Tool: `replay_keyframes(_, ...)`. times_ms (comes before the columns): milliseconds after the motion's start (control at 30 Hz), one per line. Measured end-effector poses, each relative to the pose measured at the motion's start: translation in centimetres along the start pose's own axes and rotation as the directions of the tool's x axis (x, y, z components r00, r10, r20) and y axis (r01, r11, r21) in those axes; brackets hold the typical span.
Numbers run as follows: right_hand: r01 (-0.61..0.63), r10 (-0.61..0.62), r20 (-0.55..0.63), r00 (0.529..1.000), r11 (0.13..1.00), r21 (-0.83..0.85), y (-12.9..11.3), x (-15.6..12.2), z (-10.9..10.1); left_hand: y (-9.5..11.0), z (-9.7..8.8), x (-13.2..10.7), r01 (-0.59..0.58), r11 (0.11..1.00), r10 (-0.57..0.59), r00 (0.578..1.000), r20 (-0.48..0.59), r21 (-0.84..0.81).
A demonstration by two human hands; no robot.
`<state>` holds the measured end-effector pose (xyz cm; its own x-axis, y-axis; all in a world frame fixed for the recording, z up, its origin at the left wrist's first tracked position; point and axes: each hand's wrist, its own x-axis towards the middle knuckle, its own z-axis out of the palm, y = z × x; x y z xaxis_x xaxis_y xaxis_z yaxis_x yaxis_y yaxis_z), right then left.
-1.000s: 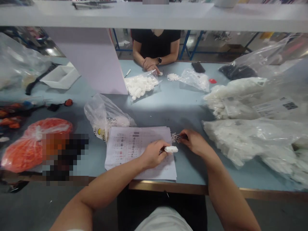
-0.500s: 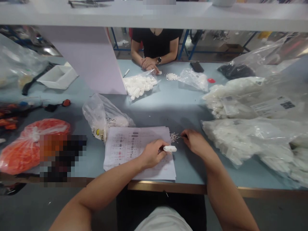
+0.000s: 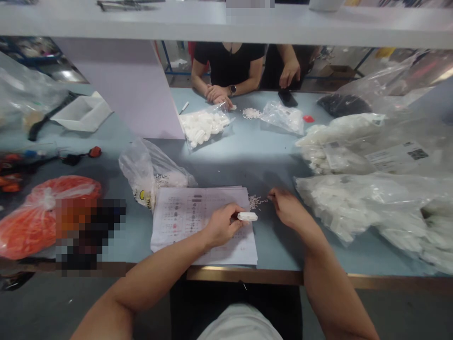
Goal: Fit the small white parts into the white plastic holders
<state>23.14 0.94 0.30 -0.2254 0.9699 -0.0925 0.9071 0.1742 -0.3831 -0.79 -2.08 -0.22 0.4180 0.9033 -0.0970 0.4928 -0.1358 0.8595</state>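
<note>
the left hand (image 3: 222, 226) is curled, pinching a small white block (image 3: 247, 216) between fingers and thumb, just over the right edge of a stack of printed papers (image 3: 184, 222). the right hand (image 3: 288, 209) rests to its right, fingertips drawn together at the edge of a scatter of white granules (image 3: 255, 202); whether they hold a granule, i cannot tell. a clear bag of white pieces (image 3: 148, 172) sits beyond the papers, and larger bags (image 3: 336, 208) lie right of the right hand.

the new thing is far ahead of the hands: a second co-worker's hand (image 3: 289, 73) has come in over a phone (image 3: 287, 97), beside a seated co-worker's folded hands (image 3: 217, 93). at the person's own hands, the block and granules have barely shifted.
</note>
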Motion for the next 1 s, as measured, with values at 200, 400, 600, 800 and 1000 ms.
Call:
replay_keyframes(200, -0.005, 0.024, -0.083, 0.996, 0.976, 0.219, -0.4, 0.0, -0.8, 0.1, 0.1, 0.0, -0.004, 1.0, 0.004, 1.0, -0.007, -0.007)
replay_keyframes(400, 0.024, 0.029, -0.129, 0.991, 0.921, 0.389, -0.8, -0.4, -1.1, 0.0, 0.1, 0.0, 0.018, 1.0, -0.018, 1.0, -0.005, -0.016)
replay_keyframes(600, 0.034, 0.034, -0.184, 0.982, 0.935, 0.353, -1.3, -0.4, -1.3, 0.1, 0.1, 0.0, 0.005, 1.0, -0.005, 1.0, -0.014, -0.003)
replay_keyframes(800, -0.021, 0.11, -0.184, 0.977, 0.904, 0.427, -1.5, -0.5, -1.2, 0.1, 0.0, 0.0, -0.007, 1.0, 0.007, 1.0, -0.013, -0.003)
replay_keyframes(1000, -0.023, 0.136, -0.207, 0.969, 0.881, 0.472, -1.4, -0.5, -0.9, 0.2, 0.0, 0.0, 0.006, 1.0, -0.006, 1.0, -0.015, -0.003)
